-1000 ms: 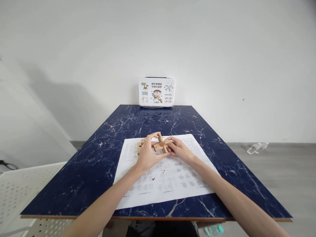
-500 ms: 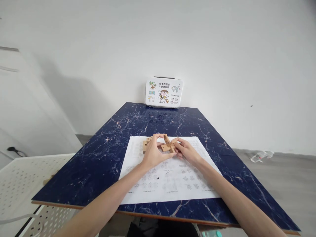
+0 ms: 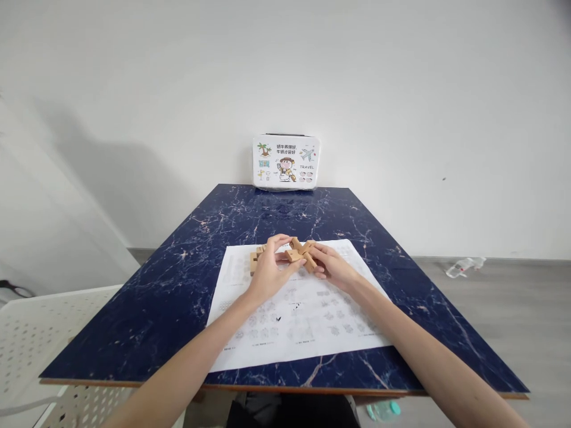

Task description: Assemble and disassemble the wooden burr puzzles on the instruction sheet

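Over the printed paper sheet (image 3: 267, 348), both my hands grip a cross-shaped cluster of wooden puzzle pieces (image 3: 303, 252). My left hand (image 3: 270, 267) pinches its left side, thumb in front and fingers behind. On the right, my right hand (image 3: 334, 266) is closed round the cluster's right arms, its fingertips partly hidden. More wooden pieces (image 3: 253, 261) lie on the paper just left of my left hand, which covers part of them.
A white case with cartoon prints (image 3: 286, 163) stands at the back of the blue marbled table (image 3: 178, 279), against the wall. A white perforated surface (image 3: 31, 339) lies to the left. Clear plastic (image 3: 464, 267) and a bottle with a teal cap (image 3: 383, 410) are on the floor.
The wooden pieces in my hands now form a flatter, more evenly spread cross, with the arms turned. My view has shifted slightly to the right.
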Available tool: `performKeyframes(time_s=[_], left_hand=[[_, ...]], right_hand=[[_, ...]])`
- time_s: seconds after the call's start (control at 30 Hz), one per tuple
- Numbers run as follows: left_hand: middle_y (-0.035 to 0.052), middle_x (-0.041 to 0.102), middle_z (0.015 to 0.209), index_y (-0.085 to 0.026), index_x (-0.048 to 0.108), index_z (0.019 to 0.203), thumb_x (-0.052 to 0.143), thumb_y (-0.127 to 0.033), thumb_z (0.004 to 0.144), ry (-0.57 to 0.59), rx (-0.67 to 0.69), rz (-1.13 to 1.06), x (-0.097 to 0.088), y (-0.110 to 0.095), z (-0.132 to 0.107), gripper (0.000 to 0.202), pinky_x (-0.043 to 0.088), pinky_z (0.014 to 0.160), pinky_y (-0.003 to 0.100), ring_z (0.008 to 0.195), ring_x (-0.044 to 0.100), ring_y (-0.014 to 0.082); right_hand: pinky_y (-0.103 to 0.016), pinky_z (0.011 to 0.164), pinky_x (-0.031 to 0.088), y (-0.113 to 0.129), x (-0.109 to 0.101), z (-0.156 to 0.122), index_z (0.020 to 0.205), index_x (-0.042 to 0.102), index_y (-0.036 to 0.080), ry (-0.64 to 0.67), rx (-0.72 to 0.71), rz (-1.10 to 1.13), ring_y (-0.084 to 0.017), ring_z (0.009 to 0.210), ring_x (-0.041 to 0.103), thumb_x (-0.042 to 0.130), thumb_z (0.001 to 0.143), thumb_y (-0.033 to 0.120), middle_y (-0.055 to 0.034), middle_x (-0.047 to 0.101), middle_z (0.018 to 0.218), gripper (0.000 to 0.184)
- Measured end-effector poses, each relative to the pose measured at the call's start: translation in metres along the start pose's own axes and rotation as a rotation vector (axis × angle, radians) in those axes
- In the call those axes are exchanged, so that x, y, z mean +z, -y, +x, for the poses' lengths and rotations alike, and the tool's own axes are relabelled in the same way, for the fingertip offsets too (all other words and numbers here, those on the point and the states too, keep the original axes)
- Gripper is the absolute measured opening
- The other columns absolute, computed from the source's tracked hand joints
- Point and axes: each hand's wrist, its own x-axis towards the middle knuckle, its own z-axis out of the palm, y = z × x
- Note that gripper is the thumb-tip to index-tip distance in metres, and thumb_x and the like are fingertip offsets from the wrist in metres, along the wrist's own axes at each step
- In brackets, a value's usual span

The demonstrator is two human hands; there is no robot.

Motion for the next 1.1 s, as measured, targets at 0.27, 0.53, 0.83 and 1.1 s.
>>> performKeyframes(time_s=[0.27, 0.53, 0.83, 1.1], left_hand=[[0.0122, 0.057, 0.144, -0.027, 0.042, 0.139, 0.066, -0.032, 0.097, -0.043, 0.117, 0.188, 0.003, 0.007, 0.0, 0.049, 0.058, 0.102, 0.048, 0.122, 0.067, 0.0256], [0.0078, 0.06, 0.128, -0.025, 0.053, 0.122, 0.06, -0.028, 0.1, -0.035, 0.185, 0.279, 0.002, 0.009, 0.001, 0.023, 0.058, 0.09, 0.037, 0.108, 0.068, 0.0201], [0.0082, 0.068, 0.115, -0.025, 0.061, 0.106, 0.051, -0.024, 0.098, -0.26, 0.128, 0.483, -0.037, 0.011, 0.022, 0.014, 0.048, 0.107, 0.048, 0.114, 0.063, 0.0266], [0.0087, 0.073, 0.122, -0.024, 0.068, 0.104, 0.035, -0.044, 0.104, -0.246, -0.266, 0.258, -0.054, 0.03, 0.03, 0.039, 0.045, 0.11, 0.049, 0.123, 0.065, 0.028]], right_hand=[[-0.027, 0.046, 0.04, -0.006, -0.029, 0.016, 0.086, 0.058, 0.022, -0.336, -0.267, 0.168, -0.01, 0.053, 0.04, 0.083, 0.079, 0.049, -0.0001, 0.057, 0.079, 0.037], [-0.032, 0.054, 0.056, -0.023, -0.021, 0.02, 0.088, 0.054, 0.027, -0.534, -0.25, 0.386, -0.015, 0.062, 0.056, 0.083, 0.08, 0.039, -0.0052, 0.07, 0.097, 0.033], [-0.026, 0.05, 0.044, -0.02, 0.021, 0.006, 0.082, 0.057, 0.021, -0.149, -0.109, -0.196, -0.011, 0.053, 0.051, 0.076, 0.084, 0.054, 0.0009, 0.063, 0.07, 0.038], [-0.027, 0.052, 0.045, -0.025, 0.019, 0.009, 0.09, 0.055, 0.022, -0.153, -0.191, -0.515, -0.013, 0.055, 0.054, 0.061, 0.093, 0.049, 0.0007, 0.064, 0.076, 0.027]])
